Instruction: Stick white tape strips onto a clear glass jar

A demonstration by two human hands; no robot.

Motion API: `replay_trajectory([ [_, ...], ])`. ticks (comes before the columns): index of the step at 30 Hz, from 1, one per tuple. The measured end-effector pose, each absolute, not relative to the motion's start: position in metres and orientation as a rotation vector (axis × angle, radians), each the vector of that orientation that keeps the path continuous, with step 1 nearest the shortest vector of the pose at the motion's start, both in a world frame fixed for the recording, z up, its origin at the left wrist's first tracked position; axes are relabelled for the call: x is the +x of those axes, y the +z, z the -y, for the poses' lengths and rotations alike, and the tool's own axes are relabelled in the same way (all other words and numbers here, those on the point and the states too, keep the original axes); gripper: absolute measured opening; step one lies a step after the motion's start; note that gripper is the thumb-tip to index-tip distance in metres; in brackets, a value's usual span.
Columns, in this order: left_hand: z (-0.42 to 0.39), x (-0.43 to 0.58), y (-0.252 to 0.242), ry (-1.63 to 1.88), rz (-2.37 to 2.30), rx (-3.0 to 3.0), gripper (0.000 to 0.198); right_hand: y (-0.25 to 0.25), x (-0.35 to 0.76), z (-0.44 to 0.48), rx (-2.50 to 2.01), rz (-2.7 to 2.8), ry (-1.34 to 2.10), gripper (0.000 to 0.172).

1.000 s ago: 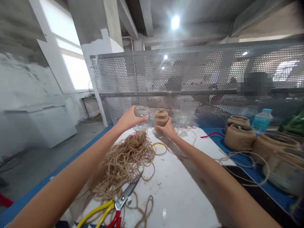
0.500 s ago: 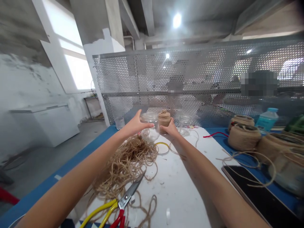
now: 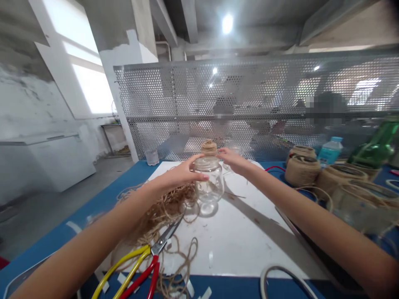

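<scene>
Gripping glass jar (image 3: 209, 187) w/ L fingers (image 3: 195, 176), R fingers (image 3: 223, 152) apart, over white board (image 3: 237, 236) by mesh screen (image 3: 174, 104).

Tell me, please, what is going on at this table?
A person's left hand grips a clear glass jar at its neck over the white board. The right hand is open and empty, near a twine-wrapped jar. Loose twine and scissors lie to the left.
</scene>
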State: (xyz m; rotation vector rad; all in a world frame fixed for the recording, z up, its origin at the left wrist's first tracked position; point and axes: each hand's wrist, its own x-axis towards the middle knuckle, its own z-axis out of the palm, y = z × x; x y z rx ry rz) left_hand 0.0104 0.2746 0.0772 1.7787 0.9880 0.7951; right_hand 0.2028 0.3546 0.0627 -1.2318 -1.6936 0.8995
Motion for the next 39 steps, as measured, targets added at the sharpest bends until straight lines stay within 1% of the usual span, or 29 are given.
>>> replay_trajectory([
  [2,-0.267,0.017,0.068,0.811,-1.008,1.879,0.085,0.078,0.222,-0.321,-1.174,1.773,0.897,0.022],
  [3,-0.262,0.021,0.063,0.808,-1.017,1.943,0.085,0.084,0.230,-0.303,-1.097,1.909,0.827,0.020],
  [5,-0.249,0.028,0.055,0.801,-1.002,2.053,0.085,0.091,0.245,-0.266,-0.929,2.171,0.624,0.018],
  [8,-0.226,0.040,0.046,0.758,-0.968,2.152,0.084,0.089,0.257,-0.219,-0.720,2.446,0.249,0.019],
  [10,-0.212,0.048,0.040,0.757,-0.949,2.196,0.083,0.081,0.259,-0.198,-0.677,2.552,0.113,0.019],
  [15,-0.186,0.060,0.030,0.736,-0.973,2.262,0.084,0.062,0.262,-0.175,-0.722,2.592,0.048,0.021],
  [18,-0.176,0.061,0.030,0.672,-0.981,2.321,0.089,0.057,0.264,-0.170,-0.718,2.572,0.047,0.021],
  [22,-0.166,0.055,0.030,0.559,-1.010,2.389,0.095,0.051,0.265,-0.164,-0.720,2.552,-0.131,0.019],
  [25,-0.157,0.049,0.028,0.644,-1.021,2.431,0.084,0.046,0.268,-0.160,-0.776,2.513,-0.237,0.022],
  [27,-0.146,0.046,0.027,0.844,-1.052,2.478,0.071,0.045,0.270,-0.157,-0.799,2.493,-0.232,0.028],
  [30,-0.119,0.047,0.029,1.189,-1.066,2.569,0.047,0.047,0.274,-0.151,-0.825,2.458,-0.177,0.040],
  [32,-0.096,0.053,0.029,1.265,-1.018,2.671,0.029,0.049,0.275,-0.143,-0.839,2.421,-0.164,0.040],
  [33,-0.085,0.057,0.027,1.177,-0.951,2.757,0.022,0.050,0.276,-0.137,-0.843,2.398,-0.171,0.038],
  [34,-0.075,0.061,0.023,0.990,-0.860,2.864,0.018,0.050,0.276,-0.130,-0.844,2.377,-0.182,0.035],
  [35,-0.067,0.067,0.018,0.771,-0.761,2.960,0.018,0.049,0.277,-0.121,-0.836,2.365,-0.190,0.032],
  [36,-0.060,0.073,0.012,0.631,-0.662,3.033,0.019,0.048,0.278,-0.112,-0.834,2.364,-0.192,0.029],
  [39,-0.053,0.093,-0.010,0.471,-0.427,3.134,0.023,0.041,0.284,-0.082,-0.834,2.411,-0.124,0.023],
])
